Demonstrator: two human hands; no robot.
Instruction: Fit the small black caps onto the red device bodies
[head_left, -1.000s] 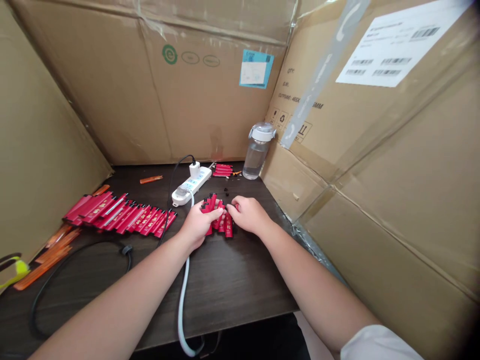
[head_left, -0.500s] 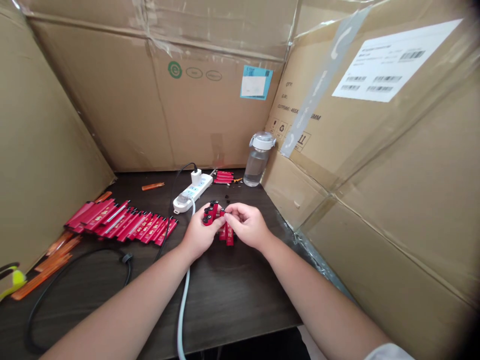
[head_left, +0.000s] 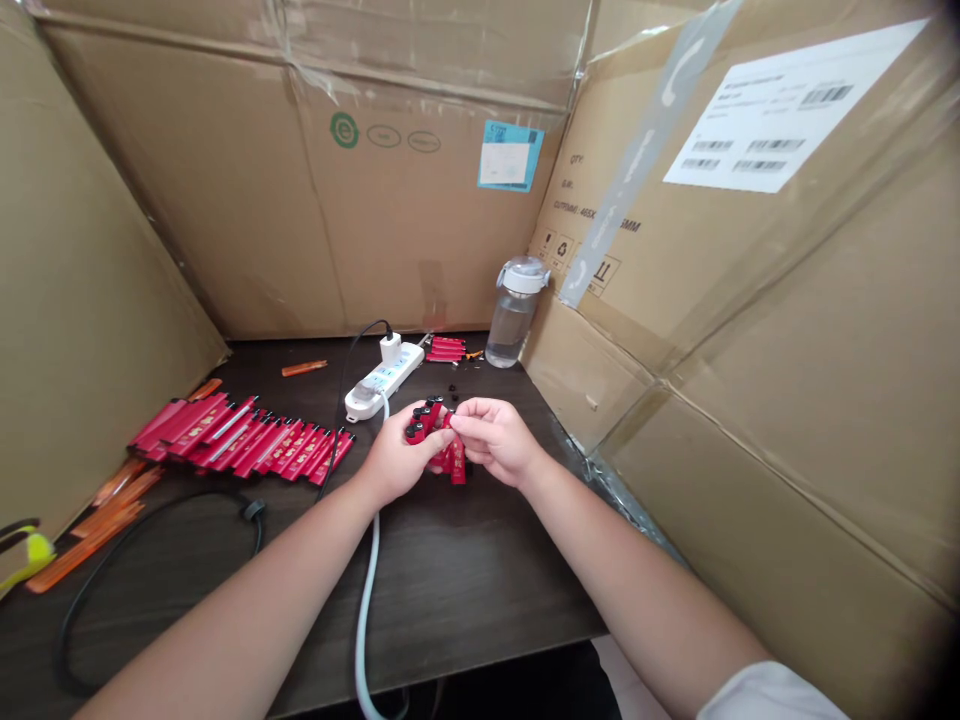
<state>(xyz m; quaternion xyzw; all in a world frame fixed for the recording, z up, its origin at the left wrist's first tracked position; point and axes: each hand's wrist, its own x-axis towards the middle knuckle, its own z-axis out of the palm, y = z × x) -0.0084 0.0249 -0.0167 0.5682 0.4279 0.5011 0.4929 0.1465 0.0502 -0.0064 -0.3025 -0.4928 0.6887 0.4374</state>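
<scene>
My left hand is closed around several slim red lighter-like pieces with black tops. More of the bunch, a red piece with gold lettering, hangs down below the fingers. My right hand is closed, with thumb and fingertips pinched together at the upper end of that lettered piece. Whether something small sits in this pinch is hidden. Both hands are held close together above the dark table.
Similar red pieces lie in a row at left, near orange strips and a black cable. Behind my hands are a white power strip, a small red stack and a water bottle. Cardboard walls enclose the table.
My right hand has shifted slightly, its fingers now higher and more bunched at the top of the lettered piece. My left hand keeps its hold on the bunch.
</scene>
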